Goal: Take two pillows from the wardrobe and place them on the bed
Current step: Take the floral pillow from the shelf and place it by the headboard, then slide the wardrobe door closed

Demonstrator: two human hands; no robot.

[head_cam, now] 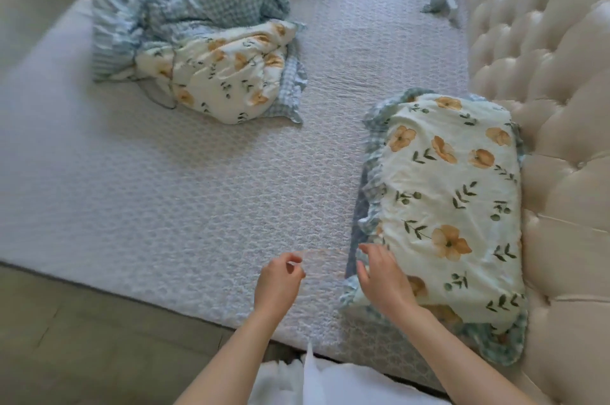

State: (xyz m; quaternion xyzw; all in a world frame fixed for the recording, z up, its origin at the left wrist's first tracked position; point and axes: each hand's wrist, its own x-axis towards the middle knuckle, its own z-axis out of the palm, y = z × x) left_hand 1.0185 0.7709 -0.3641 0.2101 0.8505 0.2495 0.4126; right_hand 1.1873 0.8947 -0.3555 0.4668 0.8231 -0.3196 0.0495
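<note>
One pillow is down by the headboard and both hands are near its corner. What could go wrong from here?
The floral pillow lies close to the near edge of the mattress; a tug from the right hand may drag its corner off. The crumpled bedding may get in the way of a second pillow. The left hand looks empty.

Matt floral cloth pillow (452,206), textured quilted bed (198,190), glossy tufted headboard (544,57).
</note>
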